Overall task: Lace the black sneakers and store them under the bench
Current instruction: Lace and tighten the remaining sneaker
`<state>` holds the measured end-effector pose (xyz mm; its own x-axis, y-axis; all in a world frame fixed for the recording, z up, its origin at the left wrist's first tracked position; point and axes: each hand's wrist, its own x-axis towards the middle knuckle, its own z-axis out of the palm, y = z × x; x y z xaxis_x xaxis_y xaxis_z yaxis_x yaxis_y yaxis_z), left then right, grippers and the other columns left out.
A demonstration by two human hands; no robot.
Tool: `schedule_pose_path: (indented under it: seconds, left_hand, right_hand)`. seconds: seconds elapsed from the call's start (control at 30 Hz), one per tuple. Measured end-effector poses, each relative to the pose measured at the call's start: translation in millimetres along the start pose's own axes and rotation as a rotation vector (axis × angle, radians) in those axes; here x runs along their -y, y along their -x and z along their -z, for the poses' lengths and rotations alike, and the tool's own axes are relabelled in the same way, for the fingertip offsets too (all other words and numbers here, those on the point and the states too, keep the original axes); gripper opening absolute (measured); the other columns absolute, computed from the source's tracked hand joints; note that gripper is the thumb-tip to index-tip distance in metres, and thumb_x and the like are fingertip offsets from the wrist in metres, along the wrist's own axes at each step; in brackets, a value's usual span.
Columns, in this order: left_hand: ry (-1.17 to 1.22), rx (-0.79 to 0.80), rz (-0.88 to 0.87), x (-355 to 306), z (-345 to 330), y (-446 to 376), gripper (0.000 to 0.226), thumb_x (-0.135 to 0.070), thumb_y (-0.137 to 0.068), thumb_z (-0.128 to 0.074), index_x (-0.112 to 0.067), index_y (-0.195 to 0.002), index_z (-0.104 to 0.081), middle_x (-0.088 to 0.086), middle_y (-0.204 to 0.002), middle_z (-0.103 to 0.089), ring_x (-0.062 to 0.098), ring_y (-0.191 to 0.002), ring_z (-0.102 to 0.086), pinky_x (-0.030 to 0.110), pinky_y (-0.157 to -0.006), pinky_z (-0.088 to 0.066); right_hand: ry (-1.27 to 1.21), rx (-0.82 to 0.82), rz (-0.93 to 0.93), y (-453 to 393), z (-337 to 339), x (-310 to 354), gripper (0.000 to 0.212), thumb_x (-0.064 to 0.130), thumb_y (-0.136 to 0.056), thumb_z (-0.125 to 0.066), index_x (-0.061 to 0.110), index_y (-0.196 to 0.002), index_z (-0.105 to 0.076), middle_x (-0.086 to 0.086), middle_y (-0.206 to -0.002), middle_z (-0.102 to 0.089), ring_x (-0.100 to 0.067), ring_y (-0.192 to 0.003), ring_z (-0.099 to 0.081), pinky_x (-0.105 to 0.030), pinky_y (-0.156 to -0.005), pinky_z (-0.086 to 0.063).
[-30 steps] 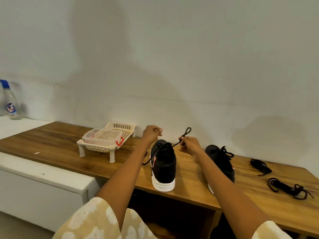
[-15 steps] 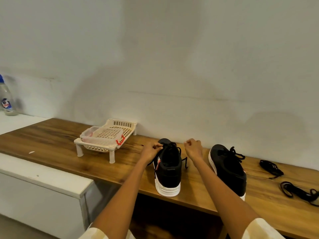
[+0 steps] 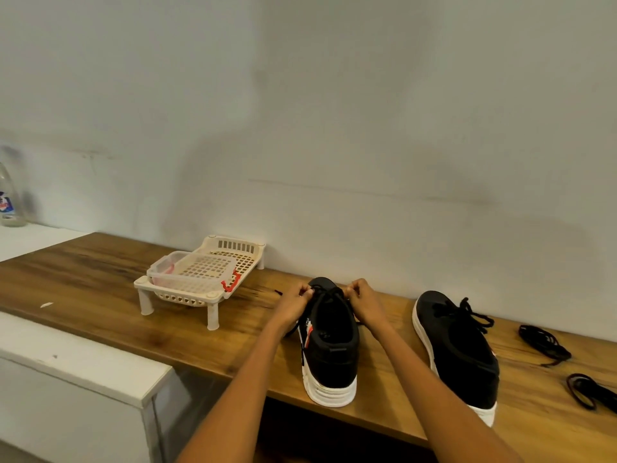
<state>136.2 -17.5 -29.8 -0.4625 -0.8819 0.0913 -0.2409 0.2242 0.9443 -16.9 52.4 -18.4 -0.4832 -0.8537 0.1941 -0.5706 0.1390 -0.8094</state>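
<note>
While pinching the black lace [image 3: 329, 294] over the eyelets, held left hand [image 3: 295, 304] and right hand [image 3: 362, 302] either side of the near sneaker [image 3: 330, 349], fingers of each curled round a strand. Stood toe to the wall, heel at the front edge of the surface [image 3: 100, 285], white sole seemingly just at the lip.

Judged the main risk a hard tug toward the body: could drag that sneaker off the edge to the floor. Judged a second risk in uneven pull: could leave one strand short or slip an end back out of an eyelet. Could not tell how many eyelets were threaded.

Noted the second sneaker [image 3: 460, 349] to the right, loosely laced, heel also at the lip and just beside the right forearm, so open to a knock.

Found bare wood to the left as far as the cream rack [image 3: 213, 255] carrying a clear container [image 3: 160, 277]; two spare lace bundles [image 3: 542, 342] well apart at far right. Had little room forward, with the wall close behind the toes. Saw dark open space below the surface, beside a white ledge [image 3: 66, 359].
</note>
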Motion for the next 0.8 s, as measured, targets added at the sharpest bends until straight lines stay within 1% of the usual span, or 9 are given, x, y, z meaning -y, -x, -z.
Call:
schedule_pose_path:
  seconds: [0.07,0.17,0.3,0.37,0.43,0.53,0.63,0.7,0.8]
  left_hand:
    - [0.025,0.018,0.004,0.3,4.3,2.0,0.013,-0.018,-0.101,-0.039,-0.013,-0.098,-0.051,0.000,-0.089,-0.053,0.009,-0.079,-0.049,0.023,-0.068,-0.041]
    - [0.039,0.063,-0.027,2.1,10.1,3.3,0.013,-0.015,-0.100,-0.042,-0.014,-0.092,-0.051,-0.001,-0.086,-0.053,0.007,-0.075,-0.049,0.019,-0.064,-0.039]
    - [0.194,0.089,0.013,7.9,15.1,4.0,0.019,-0.013,-0.100,-0.041,-0.016,-0.085,-0.053,-0.002,-0.078,-0.053,0.006,-0.066,-0.046,0.019,-0.062,-0.040]
    - [0.283,0.098,0.027,10.2,15.9,5.0,0.020,-0.012,-0.100,-0.041,-0.015,-0.084,-0.053,-0.003,-0.076,-0.054,0.006,-0.064,-0.046,0.018,-0.059,-0.039]
    - [0.326,0.087,0.025,12.1,15.5,6.1,0.021,-0.012,-0.099,-0.041,-0.014,-0.084,-0.054,-0.001,-0.079,-0.059,0.007,-0.068,-0.050,0.020,-0.063,-0.041]
    - [0.384,0.068,0.032,13.5,15.0,4.2,0.023,-0.009,-0.099,-0.040,-0.013,-0.086,-0.059,0.003,-0.093,-0.068,0.012,-0.078,-0.054,0.028,-0.073,-0.044]
    - [0.301,0.054,0.035,9.2,12.9,4.1,0.018,-0.003,-0.096,-0.047,-0.010,-0.103,-0.063,0.002,-0.094,-0.067,0.009,-0.082,-0.059,0.017,-0.065,-0.047]
    - [0.227,0.071,0.002,4.4,8.4,5.2,0.020,-0.002,-0.093,-0.053,-0.007,-0.110,-0.063,0.003,-0.096,-0.066,0.008,-0.084,-0.061,0.012,-0.063,-0.049]
    - [0.222,0.026,0.005,4.1,4.9,4.1,0.017,-0.003,-0.091,-0.057,-0.005,-0.106,-0.064,0.004,-0.092,-0.066,0.011,-0.083,-0.062,0.014,-0.064,-0.049]
  right_hand:
    - [-0.081,-0.018,-0.015,3.0,-0.5,-3.7,0.012,0.017,-0.101,-0.037,0.007,-0.101,-0.045,-0.006,-0.085,-0.056,-0.015,-0.065,-0.050,-0.025,-0.053,-0.041]
    - [-0.085,0.024,0.010,5.4,0.9,-8.8,0.007,0.014,-0.099,-0.045,0.009,-0.099,-0.050,-0.002,-0.082,-0.055,-0.013,-0.069,-0.053,-0.024,-0.057,-0.046]
    - [-0.168,0.020,0.101,11.2,0.0,-7.0,0.013,0.011,-0.094,-0.054,0.011,-0.103,-0.063,0.003,-0.093,-0.062,-0.013,-0.088,-0.059,-0.026,-0.076,-0.052]
    - [-0.187,0.025,0.116,13.3,-1.0,-3.5,0.016,0.015,-0.094,-0.055,0.013,-0.106,-0.065,0.006,-0.095,-0.063,-0.010,-0.089,-0.059,-0.030,-0.081,-0.053]
    - [-0.159,0.026,0.089,12.3,-0.5,-1.5,0.017,0.017,-0.095,-0.053,0.014,-0.106,-0.066,0.006,-0.095,-0.063,-0.011,-0.086,-0.058,-0.035,-0.078,-0.054]
    - [-0.114,0.013,0.048,8.3,2.6,-2.3,0.018,0.018,-0.097,-0.050,0.013,-0.109,-0.063,-0.001,-0.096,-0.062,-0.013,-0.076,-0.056,-0.043,-0.071,-0.055]
    - [-0.020,0.043,0.043,3.7,4.1,-1.1,0.022,0.018,-0.097,-0.049,0.013,-0.113,-0.062,-0.008,-0.098,-0.064,-0.021,-0.081,-0.059,-0.041,-0.073,-0.053]
    - [0.031,0.065,0.050,1.4,2.8,3.4,0.018,0.016,-0.096,-0.051,0.013,-0.106,-0.065,-0.012,-0.097,-0.067,-0.029,-0.079,-0.061,-0.040,-0.071,-0.052]
    - [0.161,0.042,0.065,-1.2,-0.3,7.3,0.015,0.017,-0.095,-0.051,0.008,-0.100,-0.062,-0.008,-0.094,-0.066,-0.023,-0.081,-0.058,-0.038,-0.074,-0.049]
